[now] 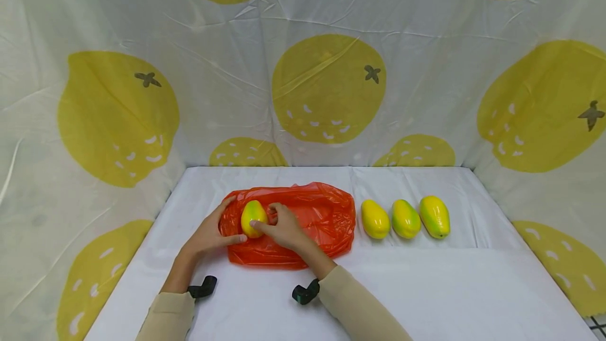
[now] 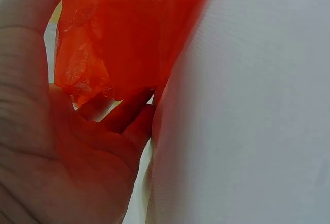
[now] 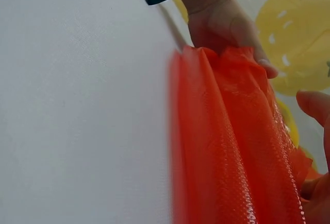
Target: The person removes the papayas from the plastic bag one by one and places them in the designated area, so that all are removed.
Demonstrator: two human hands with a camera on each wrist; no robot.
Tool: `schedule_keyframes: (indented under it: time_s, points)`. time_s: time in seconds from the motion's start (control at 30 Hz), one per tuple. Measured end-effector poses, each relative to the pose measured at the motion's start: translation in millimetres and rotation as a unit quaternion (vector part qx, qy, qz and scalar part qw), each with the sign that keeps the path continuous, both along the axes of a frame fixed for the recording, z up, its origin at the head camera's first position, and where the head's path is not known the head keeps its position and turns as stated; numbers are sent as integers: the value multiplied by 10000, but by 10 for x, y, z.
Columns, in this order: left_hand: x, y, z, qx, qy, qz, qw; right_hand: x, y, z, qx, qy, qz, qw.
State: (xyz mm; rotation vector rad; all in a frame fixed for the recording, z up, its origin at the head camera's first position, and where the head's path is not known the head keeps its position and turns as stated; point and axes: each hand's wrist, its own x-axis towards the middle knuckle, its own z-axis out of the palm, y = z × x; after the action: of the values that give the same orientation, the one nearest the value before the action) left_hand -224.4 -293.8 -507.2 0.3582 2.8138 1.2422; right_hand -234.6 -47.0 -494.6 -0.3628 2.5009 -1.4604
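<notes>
A red plastic bag lies spread open on the white table. One yellow-green mango is in its left part. My left hand holds the bag's left end, thumb on the near rim; in the left wrist view its fingers pass behind the red film. Over the bag, my right hand is at the mango's right side, its thumb in front of the fruit and index finger bent. The right wrist view shows that thumb apart from the other fingers, which are partly hidden by the bag.
Right of the bag stand three more mangoes in a row: the nearest one, a middle one and a far-right one. Lemon-print cloth hangs behind and at both sides of the white table.
</notes>
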Motion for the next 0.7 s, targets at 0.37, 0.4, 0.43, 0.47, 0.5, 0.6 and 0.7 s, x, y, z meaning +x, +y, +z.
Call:
schedule_keyframes:
  time_s: [0.37,0.4,0.43,0.47,0.5,0.6,0.7]
  points:
    - [8,4,3,40,226,-97,9997,26,-137,-59,36,-116,-214,9997]
    - [7,2,2,25,227,-99,9997,28,-146,-58,36,-99,-226,9997]
    - [5,0,2,4,232,-96,9997,30,-156,-58,48,-84,-238,9997]
    - [5,-1,4,-3,196,-85,9998,32,-167,-58,68,-61,-241,9997]
    - [5,-2,5,7,170,-72,9998,35,-175,-58,96,-51,-244,9996]
    - [5,-1,8,42,108,-86,9999,42,-193,-63,177,-27,-265,9995]
    - [0,4,11,91,107,-97,9999,45,-193,-65,116,4,-285,9995]
